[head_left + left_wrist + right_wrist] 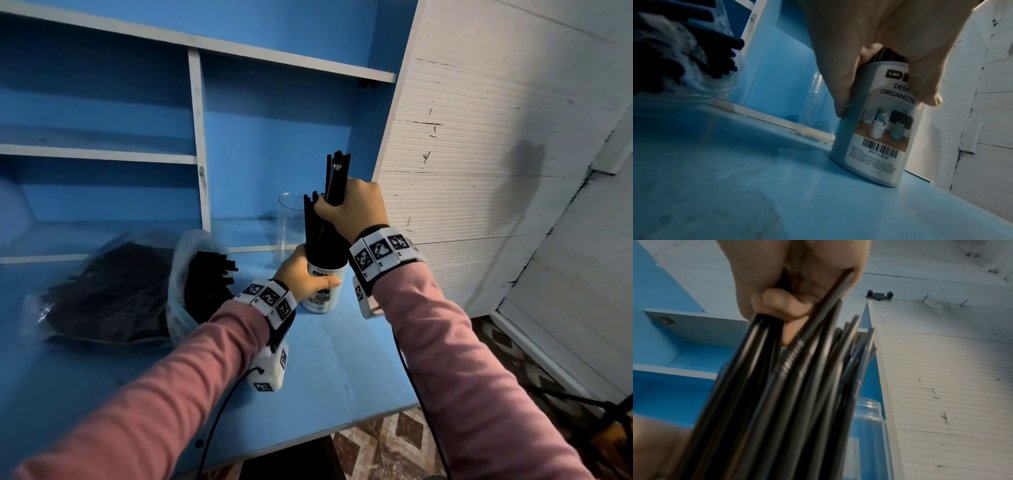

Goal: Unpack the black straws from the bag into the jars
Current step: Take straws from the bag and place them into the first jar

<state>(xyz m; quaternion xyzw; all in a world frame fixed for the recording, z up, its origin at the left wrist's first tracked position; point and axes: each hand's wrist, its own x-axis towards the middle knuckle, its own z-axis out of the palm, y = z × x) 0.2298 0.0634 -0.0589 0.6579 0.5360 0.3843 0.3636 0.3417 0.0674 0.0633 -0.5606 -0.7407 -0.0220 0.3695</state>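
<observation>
My right hand (356, 209) is clenched around a bunch of black straws (334, 185), and their lower ends already stand inside the labelled jar (323, 291). My left hand (303, 274) grasps this jar near its rim, thumb on the near side, and keeps it on the blue table (342, 359). In the right wrist view the straws (781, 386) fan out below my fingers (781, 305), so I judge they are not all parallel.

The main risk, I think, is that some spread straws catch on the rim or slip out beside it when I let go. The jar looks already quite full, so pushing harder could bend straws or tip the jar towards the right edge of the table. The empty clear jar (289, 222) stands just behind, and a tilt could knock it. The bag (113, 291), on the left, still holds many straws with its mouth open; they could slide out.
</observation>
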